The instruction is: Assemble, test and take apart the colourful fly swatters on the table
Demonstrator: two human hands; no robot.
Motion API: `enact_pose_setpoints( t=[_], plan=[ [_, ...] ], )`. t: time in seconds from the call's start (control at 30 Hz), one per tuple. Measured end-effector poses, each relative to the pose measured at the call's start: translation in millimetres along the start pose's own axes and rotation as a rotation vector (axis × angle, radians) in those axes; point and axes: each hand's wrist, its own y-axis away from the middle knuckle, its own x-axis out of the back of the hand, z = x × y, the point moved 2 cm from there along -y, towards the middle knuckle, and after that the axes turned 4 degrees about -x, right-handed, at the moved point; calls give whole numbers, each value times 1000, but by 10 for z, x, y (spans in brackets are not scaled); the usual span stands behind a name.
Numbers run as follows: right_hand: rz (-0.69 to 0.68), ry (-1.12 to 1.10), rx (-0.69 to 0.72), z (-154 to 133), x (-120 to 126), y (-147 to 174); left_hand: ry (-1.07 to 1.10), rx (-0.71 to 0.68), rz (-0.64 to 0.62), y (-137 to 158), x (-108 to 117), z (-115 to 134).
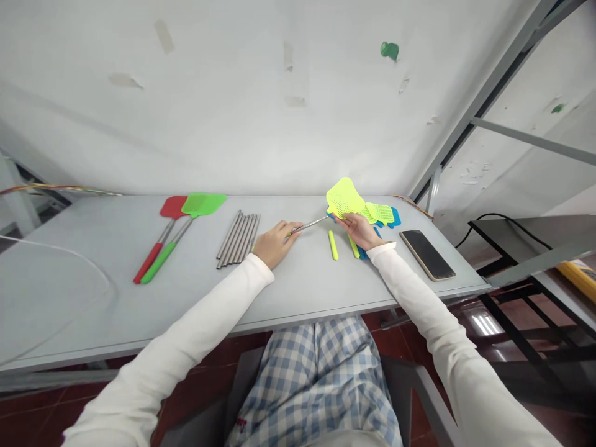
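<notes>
Near the middle of the table, my left hand (274,245) is closed around a thin metal rod (314,223) that slants up to the right. A bit of yellow shows at the rod's lower end, mostly hidden by the fingers. My right hand (359,231) pinches the base of a yellow fly swatter head (343,197), close to the rod's upper end. Whether rod and head are joined, I cannot tell. Under and beside my right hand lie another yellow swatter head (384,213), a blue swatter head (396,216) and a yellow handle (333,245).
Several metal tubes (237,239) lie side by side left of my left hand. Farther left are a red fly swatter (153,254) and a green fly swatter (203,203). A phone (427,254) rests at the right. The wall (233,136) borders the table's back edge.
</notes>
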Motion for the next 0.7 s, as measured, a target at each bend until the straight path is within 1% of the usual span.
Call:
enact_pose_setpoints(
  t=[0.3, 0.47, 0.7],
  plan=[
    [-32, 24, 22, 23, 5, -7, -12, 35, -21, 1, -7, 11],
    [-50, 46, 12, 21, -10, 14, -15, 37, -6, -3, -17, -17],
    [-66, 23, -9, 45, 1, 26, -34, 51, 0, -10, 5, -25]
  ],
)
